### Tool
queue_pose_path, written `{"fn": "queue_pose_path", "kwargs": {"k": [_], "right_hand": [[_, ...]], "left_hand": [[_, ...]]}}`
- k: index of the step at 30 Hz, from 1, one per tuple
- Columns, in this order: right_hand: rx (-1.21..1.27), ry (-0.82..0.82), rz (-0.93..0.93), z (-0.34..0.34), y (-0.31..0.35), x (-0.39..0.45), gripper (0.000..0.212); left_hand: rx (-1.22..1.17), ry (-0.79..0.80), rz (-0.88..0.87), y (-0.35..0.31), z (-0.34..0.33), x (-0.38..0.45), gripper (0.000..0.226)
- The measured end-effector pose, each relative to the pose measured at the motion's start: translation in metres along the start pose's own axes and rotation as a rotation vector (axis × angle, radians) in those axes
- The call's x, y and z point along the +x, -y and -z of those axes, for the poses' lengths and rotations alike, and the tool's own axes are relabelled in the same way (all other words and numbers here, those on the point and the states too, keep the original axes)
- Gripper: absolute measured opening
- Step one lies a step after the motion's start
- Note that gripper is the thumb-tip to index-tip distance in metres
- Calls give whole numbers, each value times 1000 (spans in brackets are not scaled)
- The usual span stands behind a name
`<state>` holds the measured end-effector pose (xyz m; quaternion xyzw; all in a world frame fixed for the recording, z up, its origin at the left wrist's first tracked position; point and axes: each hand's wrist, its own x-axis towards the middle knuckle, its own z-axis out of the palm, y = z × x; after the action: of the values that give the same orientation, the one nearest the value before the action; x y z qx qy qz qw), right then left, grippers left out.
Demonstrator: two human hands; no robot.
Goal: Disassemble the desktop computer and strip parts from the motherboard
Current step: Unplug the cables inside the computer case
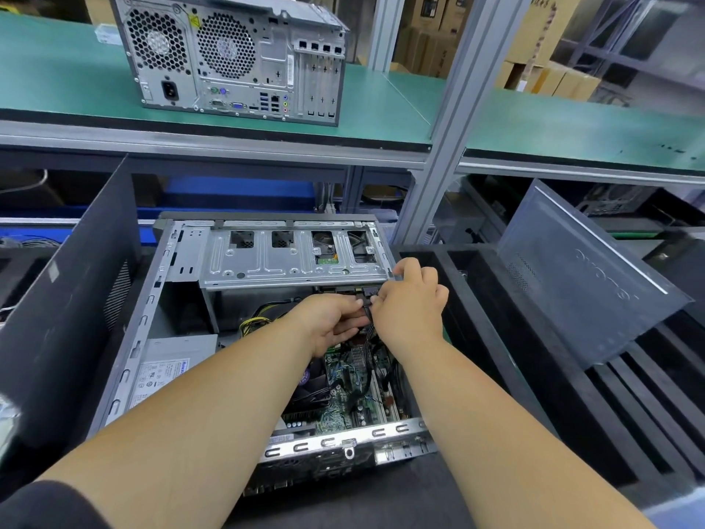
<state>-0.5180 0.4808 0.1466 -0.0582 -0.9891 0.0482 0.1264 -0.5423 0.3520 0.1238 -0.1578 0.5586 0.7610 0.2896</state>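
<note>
Both hands, left (335, 322) and right (410, 299), pinch the black cable (367, 313) between them (it runs down toward the motherboard (343, 399)), just under the drive cage (290, 257).

In front of you, the open silver-grey sheet-metal computer case (183, 261) holds a green printed motherboard (343, 399) dotted with small silver and black parts. Yellow-and-black bundled wires (259, 318) run beside the pale grey power supply box (171, 360), which wears a white label with blue lettering. Thin black cables (368, 337) cross the board. Up on the green matted shelf (400, 105) stands a second grey metal tower case (236, 59) with 2 honeycomb-patterned vents and blue ports. Dark grey side panels (65, 299) flank you.
</note>
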Motion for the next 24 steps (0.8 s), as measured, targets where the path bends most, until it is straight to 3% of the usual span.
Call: {"fn": "queue_pose_path", "kwargs": {"k": [24], "right_hand": [[62,18,-48,1,0,-1,16]], "left_hand": [[-113,35,-26,-3,-5,-6,10]]}}
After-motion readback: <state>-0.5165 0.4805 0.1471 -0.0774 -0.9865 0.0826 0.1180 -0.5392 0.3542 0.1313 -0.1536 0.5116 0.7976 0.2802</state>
